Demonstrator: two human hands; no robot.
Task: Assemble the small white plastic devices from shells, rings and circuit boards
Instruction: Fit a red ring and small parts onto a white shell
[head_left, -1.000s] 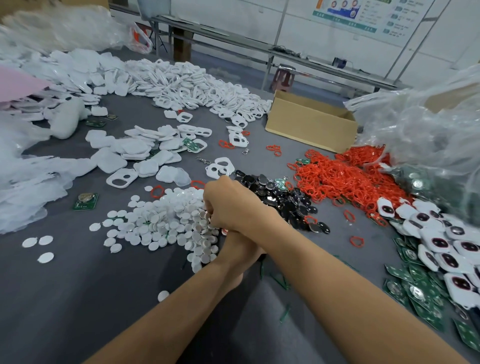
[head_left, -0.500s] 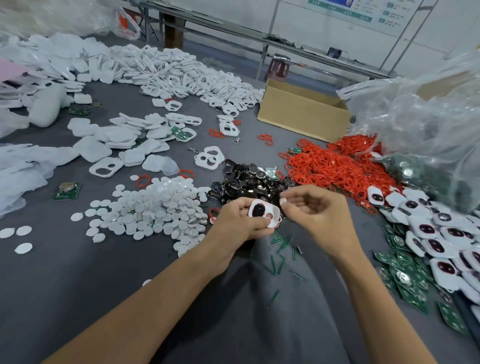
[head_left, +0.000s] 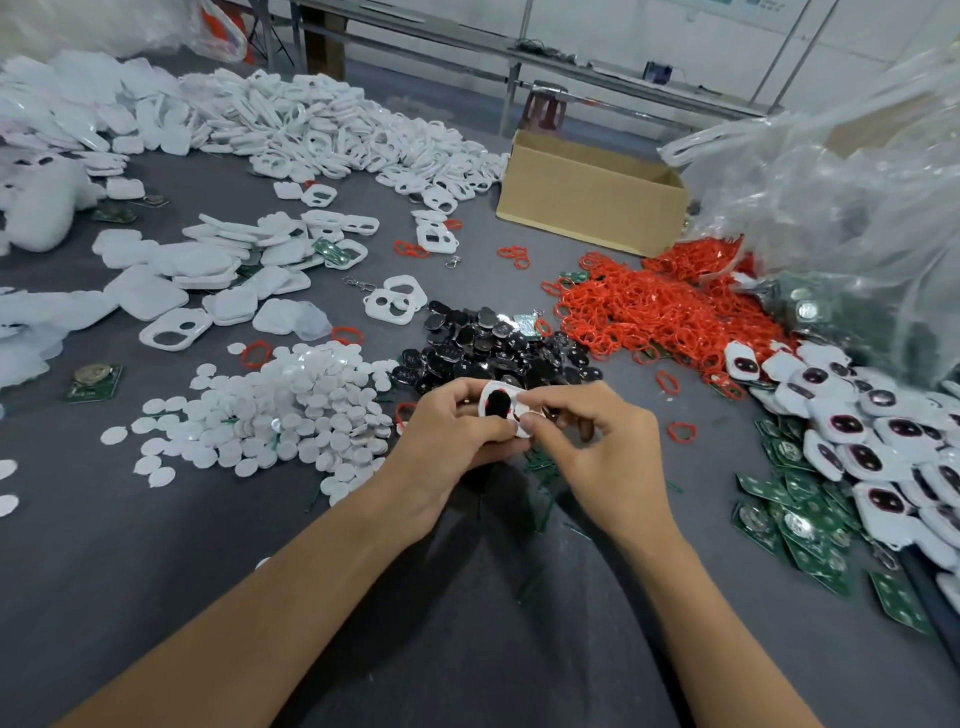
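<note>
We hold a white shell (head_left: 501, 410) in both hands over the near middle of the tabletop (head_left: 156, 545): our left hand (head_left: 447, 436) curls round its left end, our right hand (head_left: 597, 452) pinches its right end. Black parts (head_left: 493, 343) lie just beyond, white discs (head_left: 291, 400) to the left, red rings (head_left: 649, 306) far right

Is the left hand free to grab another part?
No, the left hand and the right hand both pinch the same white shell with a black insert.
</note>
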